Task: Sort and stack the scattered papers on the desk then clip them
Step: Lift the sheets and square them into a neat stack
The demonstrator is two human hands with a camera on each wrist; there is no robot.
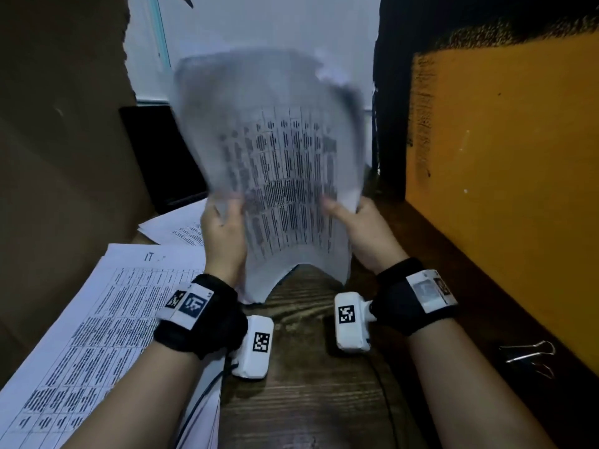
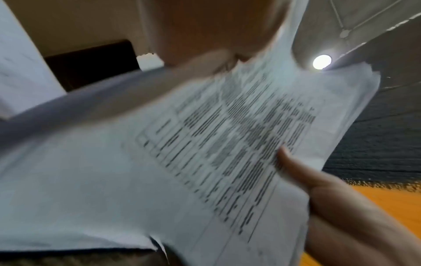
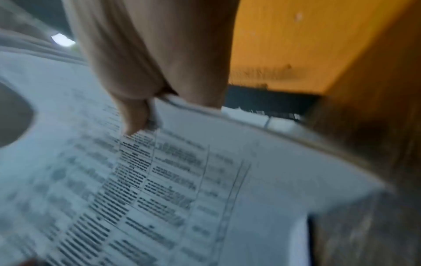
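Head view alone shows binder clip (image 1: 526, 354) at 4 o'clock on wooden surface (image 1: 308, 367), loose papers (image 1: 97, 319) at 8 o'clock. Wrist views: only blurred print, ceiling lamp (image 2: 322, 61). Sheet text unreadable, top edge smeared. Held sheets (image 1: 278, 176) upright between hands: left hand (image 1: 223, 234) grips left edge, right hand (image 1: 359, 228) pinches right edge.
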